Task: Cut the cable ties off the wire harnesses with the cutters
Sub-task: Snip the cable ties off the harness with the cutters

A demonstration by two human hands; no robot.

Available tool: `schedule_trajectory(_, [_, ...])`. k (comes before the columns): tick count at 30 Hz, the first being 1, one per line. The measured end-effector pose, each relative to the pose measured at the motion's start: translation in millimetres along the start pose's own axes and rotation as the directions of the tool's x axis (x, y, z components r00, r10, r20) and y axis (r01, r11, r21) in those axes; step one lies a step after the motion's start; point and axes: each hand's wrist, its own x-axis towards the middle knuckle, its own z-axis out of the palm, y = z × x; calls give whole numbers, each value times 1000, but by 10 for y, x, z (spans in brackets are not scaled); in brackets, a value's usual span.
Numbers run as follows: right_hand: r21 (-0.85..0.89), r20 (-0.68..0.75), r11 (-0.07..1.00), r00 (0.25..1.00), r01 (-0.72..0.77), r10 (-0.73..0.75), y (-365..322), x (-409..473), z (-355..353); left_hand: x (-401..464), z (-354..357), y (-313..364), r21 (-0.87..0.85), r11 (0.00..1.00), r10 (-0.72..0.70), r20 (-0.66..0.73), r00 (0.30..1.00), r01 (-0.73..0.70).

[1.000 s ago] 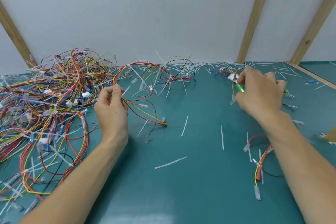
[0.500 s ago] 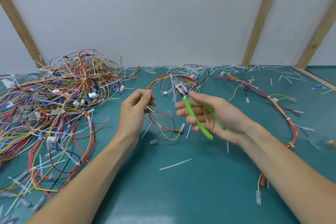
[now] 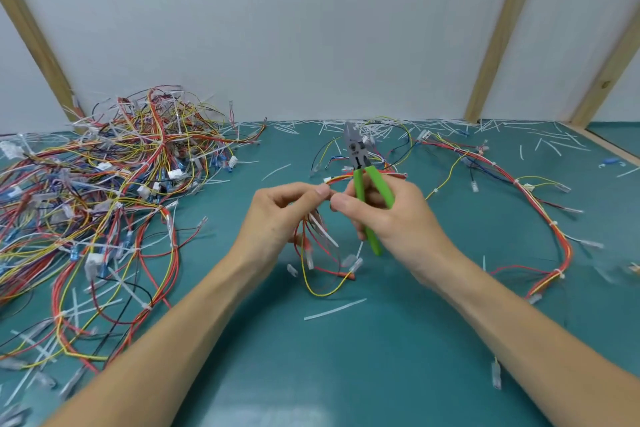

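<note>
You have one pair of green-handled steel cutters (image 3: 363,180). You have one small red-and-yellow wire harness (image 3: 322,253) held up, one long red harness (image 3: 540,215) spread out at your right, one dense multicoloured heap of harnesses (image 3: 104,191) at your left, its number uncountable. Loose white cut cable-tie strips (image 3: 334,309): too many to count. Two bare hands.

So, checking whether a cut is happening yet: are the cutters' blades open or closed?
Closed. The grey blades of the cutters meet at the tip, pointing up and away, with no tie between them; the right hand grips the green handles.
</note>
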Motion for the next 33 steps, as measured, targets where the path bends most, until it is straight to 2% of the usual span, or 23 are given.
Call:
schedule_trajectory(3, [44,-96,999,995,-21,25,17,-6,42,-20,36,25,8,998,64,6,998,-64])
schedule_trajectory(6, [82,-193,997,981,-8,24,9,-1,8,-37,85,40,96,981,169,-7,986,-168])
schedule_trajectory(9, [-59,-284,989,947,136,-147,1,-18,-55,-14,92,39,59,982,182,-74,980,-178])
schedule_trajectory(12, [-186,-251,951,924,247,-289,-40,-40,-62,16,67,31,29,986,167,-110,980,-165])
schedule_trajectory(15, [-331,-111,912,950,241,-292,-13,-49,-9,21,56,4,10,980,199,-70,977,-199])
schedule_trajectory(17, [-457,-74,858,951,234,-299,27,-51,1,26,41,-15,-10,977,212,-28,977,-212])
schedule_trajectory(26, [-534,-192,823,920,194,-341,45,-12,-71,-17,49,2,-45,986,165,103,981,-161])
schedule_trajectory(29, [-527,-228,837,925,146,-305,45,11,-92,-19,63,-23,65,984,158,96,983,-165])
schedule_trajectory(31, [-509,-238,853,934,115,-268,46,13,-101,-32,74,-46,262,936,224,69,972,-235])
schedule_trajectory(33, [-441,-232,895,954,71,-190,54,18,-93,-44,72,-46,383,878,300,24,954,-286])
